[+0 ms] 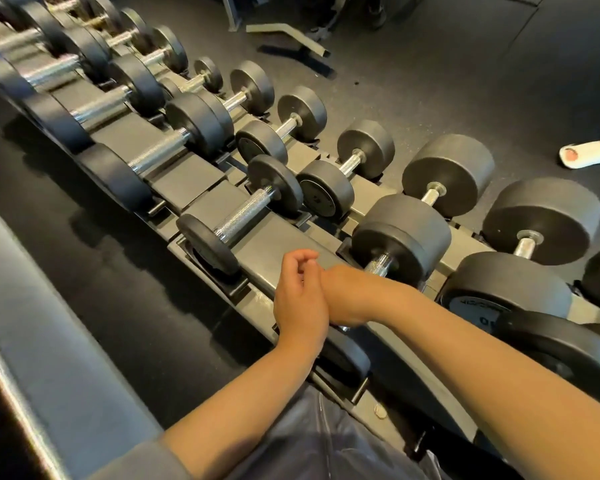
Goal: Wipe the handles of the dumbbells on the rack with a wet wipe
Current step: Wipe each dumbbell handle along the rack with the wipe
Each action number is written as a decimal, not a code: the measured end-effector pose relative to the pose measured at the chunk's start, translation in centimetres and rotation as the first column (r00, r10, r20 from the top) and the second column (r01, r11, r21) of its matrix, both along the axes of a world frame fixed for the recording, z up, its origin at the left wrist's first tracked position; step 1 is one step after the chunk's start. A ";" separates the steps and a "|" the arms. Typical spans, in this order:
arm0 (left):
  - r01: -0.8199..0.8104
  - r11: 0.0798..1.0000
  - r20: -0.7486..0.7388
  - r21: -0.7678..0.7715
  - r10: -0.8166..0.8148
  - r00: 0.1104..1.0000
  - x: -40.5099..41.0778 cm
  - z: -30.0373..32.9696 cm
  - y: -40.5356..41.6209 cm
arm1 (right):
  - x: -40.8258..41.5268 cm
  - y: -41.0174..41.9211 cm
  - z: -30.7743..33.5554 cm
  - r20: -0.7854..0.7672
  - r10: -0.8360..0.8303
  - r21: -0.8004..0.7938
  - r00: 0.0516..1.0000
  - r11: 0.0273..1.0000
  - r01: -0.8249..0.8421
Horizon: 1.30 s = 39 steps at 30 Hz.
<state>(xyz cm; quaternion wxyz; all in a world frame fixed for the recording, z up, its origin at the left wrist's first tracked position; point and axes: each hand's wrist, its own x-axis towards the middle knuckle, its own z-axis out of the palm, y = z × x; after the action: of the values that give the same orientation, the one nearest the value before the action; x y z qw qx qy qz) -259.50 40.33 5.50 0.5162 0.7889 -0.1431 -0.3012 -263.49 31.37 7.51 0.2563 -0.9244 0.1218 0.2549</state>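
Black dumbbells with knurled steel handles lie in rows on a grey rack (284, 244). My right hand (347, 296) grips the handle (379, 265) of a dumbbell on the near row, between its far head (400, 237) and near head (349, 355). The hand covers most of that handle. My left hand (300, 292) hovers just left of the right hand, fingers loosely curled, with nothing visible in it. No wet wipe shows; it may be hidden under the right palm. A smaller dumbbell (243, 213) lies to the left.
Larger dumbbells (541, 220) fill the rack to the right, and more run off to the upper left. A person's foot in a white sandal (589, 155) stands on the dark floor beyond. A grey metal bench part (288, 34) lies on the floor at the top.
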 end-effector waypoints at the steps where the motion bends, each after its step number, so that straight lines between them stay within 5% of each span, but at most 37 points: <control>1: -0.028 1.000 -0.035 -0.002 0.028 0.999 0.1 0.0 0.0 | -0.1 0.4 0.1 0.018 -0.001 0.039 1.000 0.999 0.000; 5: -0.114 0.993 -0.071 0.004 0.114 0.991 0.5 -0.4 -0.2 | -0.8 -0.6 -0.9 0.018 -0.006 -0.144 1.000 0.990 0.009; 11: -0.014 0.997 0.076 0.075 0.009 0.997 0.1 -0.3 -0.1 | -2.2 -3.3 -2.2 -0.008 -0.135 -0.389 0.991 0.913 0.121; 14: 0.051 0.994 0.171 0.099 -0.068 0.983 -0.1 -0.3 -0.2 | -3.3 -2.5 -2.7 0.137 -0.170 -0.278 0.976 0.939 0.202; 18: 0.081 0.992 0.232 0.101 -0.103 0.967 -0.3 -0.4 -0.1 | -6.0 0.1 -2.3 0.298 -0.331 0.232 0.896 0.935 0.268; 20: 0.074 0.992 0.259 0.106 -0.100 0.961 -0.2 -0.7 -0.1 | -6.9 1.9 -2.4 0.317 -0.398 0.335 0.861 0.896 0.291; 27: 0.089 0.989 0.241 0.117 -0.115 0.964 -0.3 -1.0 -0.1 | -7.9 0.1 -5.4 0.462 -0.615 0.111 0.639 0.755 0.646; 30: 0.088 0.991 0.227 0.099 -0.109 0.968 -0.2 -0.8 0.0 | -8.0 -0.8 -6.5 0.490 -0.606 0.026 0.627 0.729 0.684; 34: 0.093 0.992 0.214 0.091 -0.110 0.971 0.0 -0.6 0.0 | -7.5 -0.2 -6.2 0.496 -0.696 0.126 0.519 0.650 0.750; 39: 0.127 0.988 0.220 0.087 -0.144 0.965 0.1 -0.7 0.2 | -7.3 1.9 -3.8 0.466 -0.480 0.156 0.743 0.871 0.465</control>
<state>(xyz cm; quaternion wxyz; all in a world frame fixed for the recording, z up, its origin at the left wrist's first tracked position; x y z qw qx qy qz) -259.37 40.49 4.82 0.4459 0.8245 -0.2435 -0.2491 -270.78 33.23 3.74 0.3483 -0.8929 0.2791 -0.0599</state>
